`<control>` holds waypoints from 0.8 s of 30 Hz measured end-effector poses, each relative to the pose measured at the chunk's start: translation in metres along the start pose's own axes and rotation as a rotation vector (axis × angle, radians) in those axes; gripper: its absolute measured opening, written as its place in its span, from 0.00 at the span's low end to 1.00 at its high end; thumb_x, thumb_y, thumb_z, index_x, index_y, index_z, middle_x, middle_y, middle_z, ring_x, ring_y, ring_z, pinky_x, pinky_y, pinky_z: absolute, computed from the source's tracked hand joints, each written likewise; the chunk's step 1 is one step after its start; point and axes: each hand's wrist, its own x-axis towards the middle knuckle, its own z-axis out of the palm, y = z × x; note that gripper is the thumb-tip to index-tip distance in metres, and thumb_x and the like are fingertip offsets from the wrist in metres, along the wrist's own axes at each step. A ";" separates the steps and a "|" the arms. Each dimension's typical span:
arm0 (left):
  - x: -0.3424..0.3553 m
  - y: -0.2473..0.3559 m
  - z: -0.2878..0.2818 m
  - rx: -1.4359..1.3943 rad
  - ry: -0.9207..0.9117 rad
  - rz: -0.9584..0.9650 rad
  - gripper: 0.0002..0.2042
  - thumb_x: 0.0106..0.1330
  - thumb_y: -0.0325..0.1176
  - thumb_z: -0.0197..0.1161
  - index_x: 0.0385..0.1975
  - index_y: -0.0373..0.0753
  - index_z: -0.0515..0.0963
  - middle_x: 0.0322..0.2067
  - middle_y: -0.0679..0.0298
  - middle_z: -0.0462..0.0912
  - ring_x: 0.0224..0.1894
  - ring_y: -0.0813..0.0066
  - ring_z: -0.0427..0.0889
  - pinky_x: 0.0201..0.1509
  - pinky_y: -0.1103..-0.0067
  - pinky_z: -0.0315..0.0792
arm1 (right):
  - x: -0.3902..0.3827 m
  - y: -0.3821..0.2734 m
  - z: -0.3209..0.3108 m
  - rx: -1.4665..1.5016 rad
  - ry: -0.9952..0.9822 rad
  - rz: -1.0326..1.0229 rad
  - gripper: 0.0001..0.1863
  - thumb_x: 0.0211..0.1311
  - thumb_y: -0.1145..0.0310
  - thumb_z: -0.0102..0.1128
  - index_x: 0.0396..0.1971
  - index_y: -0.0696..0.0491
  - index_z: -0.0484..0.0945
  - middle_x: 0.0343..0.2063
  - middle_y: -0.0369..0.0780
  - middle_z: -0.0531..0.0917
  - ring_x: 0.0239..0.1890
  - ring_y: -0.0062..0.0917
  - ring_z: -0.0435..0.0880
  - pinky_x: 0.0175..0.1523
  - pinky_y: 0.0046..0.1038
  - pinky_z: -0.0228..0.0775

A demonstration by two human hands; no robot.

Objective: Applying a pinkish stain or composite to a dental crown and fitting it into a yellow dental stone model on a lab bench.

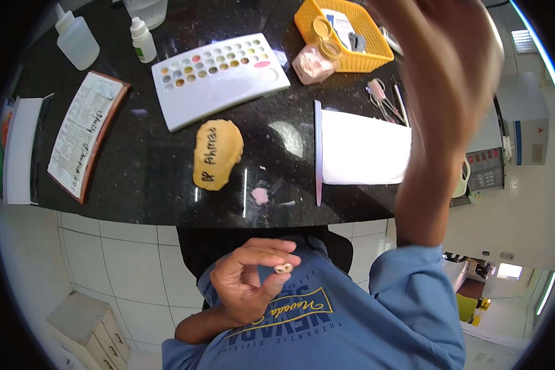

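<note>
Raised close to the camera, the right hand (453, 58) is blurred and cut off by the top edge, so I cannot tell whether its fingers are apart or together. Lower down, before the blue shirt (376, 308) and short of the table (148, 185), the left hand (243, 280) has thumb and fingers clamped on a small cream piece (283, 269). It should handle as light, stiff and easily chipped; a gentle pinch on its outer sides suits it.

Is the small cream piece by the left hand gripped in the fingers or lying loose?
Gripped: the left hand has the small cream piece at its thumb and fingers, apart from the dark table.
</note>
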 end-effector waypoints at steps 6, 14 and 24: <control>0.013 -0.012 0.026 -0.053 -0.350 -0.103 0.10 0.55 0.21 0.64 0.37 0.32 0.75 0.52 0.48 0.73 0.62 0.57 0.63 0.65 0.65 0.55 | -0.180 0.016 -0.048 0.041 0.162 0.344 0.07 0.53 0.79 0.60 0.33 0.62 0.73 0.25 0.40 0.78 0.27 0.18 0.77 0.32 0.16 0.68; 0.054 -0.027 0.082 -0.267 -0.079 -0.058 0.10 0.61 0.22 0.58 0.43 0.33 0.72 0.60 0.44 0.60 0.63 0.67 0.61 0.67 0.71 0.49 | -0.211 0.023 -0.048 -0.198 -0.078 0.311 0.10 0.45 0.79 0.65 0.30 0.58 0.80 0.25 0.40 0.81 0.19 0.19 0.77 0.23 0.18 0.66; 0.069 -0.038 0.083 -0.214 0.039 -0.117 0.09 0.64 0.25 0.55 0.43 0.32 0.71 0.61 0.43 0.59 0.66 0.64 0.56 0.67 0.71 0.50 | -0.225 0.030 -0.078 -0.240 -0.120 0.234 0.12 0.41 0.83 0.65 0.30 0.57 0.80 0.26 0.40 0.80 0.25 0.23 0.81 0.27 0.21 0.71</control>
